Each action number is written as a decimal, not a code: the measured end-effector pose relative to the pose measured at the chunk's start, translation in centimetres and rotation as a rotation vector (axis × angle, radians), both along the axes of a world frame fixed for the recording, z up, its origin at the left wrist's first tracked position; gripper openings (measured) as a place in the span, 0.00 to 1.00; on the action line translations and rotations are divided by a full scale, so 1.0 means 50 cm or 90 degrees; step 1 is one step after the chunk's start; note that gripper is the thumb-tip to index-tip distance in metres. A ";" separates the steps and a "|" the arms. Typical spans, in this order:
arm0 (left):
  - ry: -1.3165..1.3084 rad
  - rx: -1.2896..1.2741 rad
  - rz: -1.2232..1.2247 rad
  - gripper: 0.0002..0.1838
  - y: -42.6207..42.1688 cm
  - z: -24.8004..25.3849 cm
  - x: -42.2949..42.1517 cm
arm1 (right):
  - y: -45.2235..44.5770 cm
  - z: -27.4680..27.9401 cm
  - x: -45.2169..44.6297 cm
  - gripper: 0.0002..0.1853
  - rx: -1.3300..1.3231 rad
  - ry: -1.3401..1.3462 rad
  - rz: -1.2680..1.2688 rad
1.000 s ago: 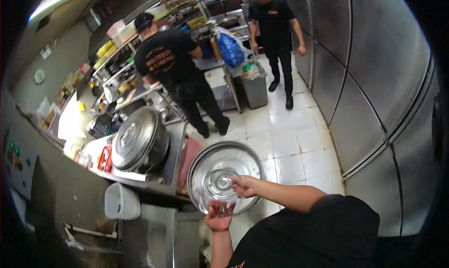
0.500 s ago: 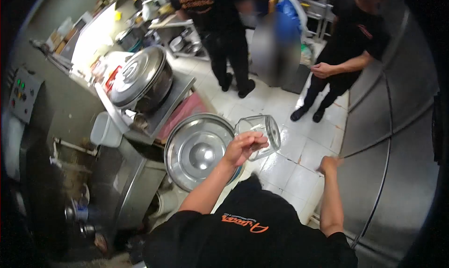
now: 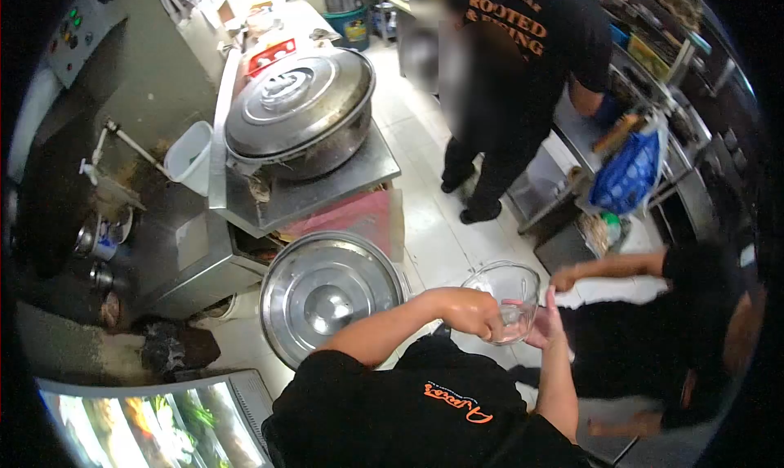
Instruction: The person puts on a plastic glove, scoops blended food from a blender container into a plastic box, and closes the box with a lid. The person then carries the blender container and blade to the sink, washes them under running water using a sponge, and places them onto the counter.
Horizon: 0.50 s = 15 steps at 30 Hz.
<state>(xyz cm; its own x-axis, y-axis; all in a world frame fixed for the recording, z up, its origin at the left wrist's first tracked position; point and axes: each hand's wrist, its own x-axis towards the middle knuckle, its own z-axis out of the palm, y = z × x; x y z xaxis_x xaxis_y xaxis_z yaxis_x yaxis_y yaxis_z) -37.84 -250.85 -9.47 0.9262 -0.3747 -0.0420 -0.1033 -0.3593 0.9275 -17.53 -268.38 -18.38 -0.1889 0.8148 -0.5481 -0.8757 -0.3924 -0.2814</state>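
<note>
A clear glass jar [image 3: 508,282] is held low in front of me, tilted, between both my hands. My left hand [image 3: 474,313] is closed on its near side, fingers curled at the glass. My right hand [image 3: 541,327] supports it from the right, with the thumb up along the side and fingers partly seen through the glass. Left of the jar lies a large round metal lid or basin [image 3: 327,300], apart from my hands. A co-worker's hand [image 3: 563,278] is just beyond the jar; whether it touches the glass I cannot tell.
A big lidded pot [image 3: 302,113] stands on a steel table [image 3: 380,162] at left, near a red basket [image 3: 271,55]. One co-worker [image 3: 510,76] stands ahead; another [image 3: 645,345] is close on the right. A lit display of vegetables [image 3: 155,423] is at lower left.
My right hand has come from beside the metal doors to the jar. The jar has moved right and down in view. My view has turned, and the right-hand co-worker is now much closer.
</note>
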 end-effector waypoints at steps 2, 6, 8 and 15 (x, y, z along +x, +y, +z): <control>0.072 0.238 -0.059 0.10 0.030 0.047 0.046 | 0.078 0.042 0.062 0.64 0.135 -0.033 0.156; 0.182 0.440 -0.061 0.10 0.112 0.040 0.119 | 0.249 0.042 0.127 0.40 0.098 -0.216 0.394; 0.180 0.520 -0.073 0.09 0.167 0.061 0.148 | 0.336 0.032 0.146 0.42 0.096 -0.189 0.389; 0.010 0.717 0.416 0.15 0.384 0.149 0.165 | 0.665 0.066 0.225 0.46 0.139 -0.146 0.385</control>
<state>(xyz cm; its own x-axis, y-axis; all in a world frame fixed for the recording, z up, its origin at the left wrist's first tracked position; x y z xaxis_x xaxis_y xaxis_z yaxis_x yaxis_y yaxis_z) -29.59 -231.63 -2.01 0.9194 0.3903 -0.0480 0.3931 -0.9157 0.0841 -6.28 -235.12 -15.11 -0.5450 0.6983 -0.4641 -0.4290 -0.7078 -0.5612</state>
